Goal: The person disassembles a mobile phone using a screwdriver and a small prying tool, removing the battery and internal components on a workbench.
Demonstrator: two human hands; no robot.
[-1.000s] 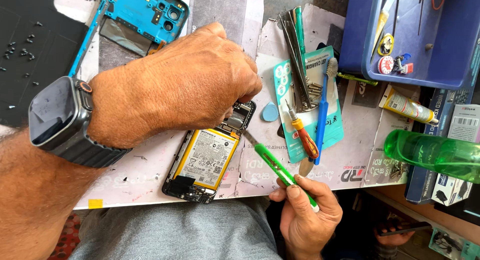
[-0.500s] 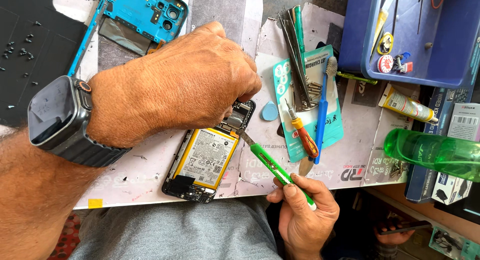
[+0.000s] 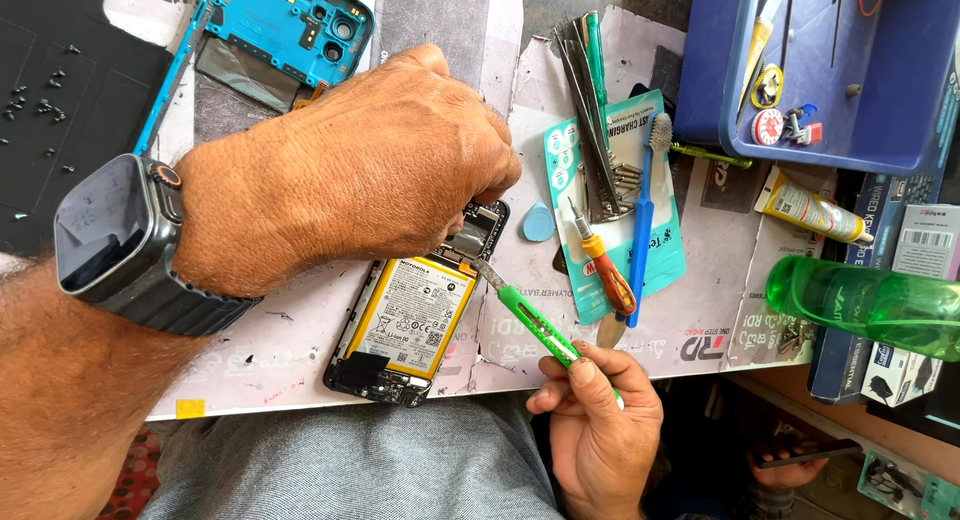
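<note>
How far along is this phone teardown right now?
Done: the blue back cover is off and loose screws lie on the black mat. In hand: the left hand steadies the phone while the right hand works a green tool at its edge. Left: the battery is still in.

Opened phone [image 3: 410,325] on mat ctr; tool tray [image 3: 900,100] rt; back cover [image 3: 285,25] behind.

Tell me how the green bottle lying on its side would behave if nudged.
The green bottle lies on its side across boxes, so it would probably roll. Its see-through plastic suggests it is light and slightly squashy. It sits near the table edge, so it might drop off.
</note>
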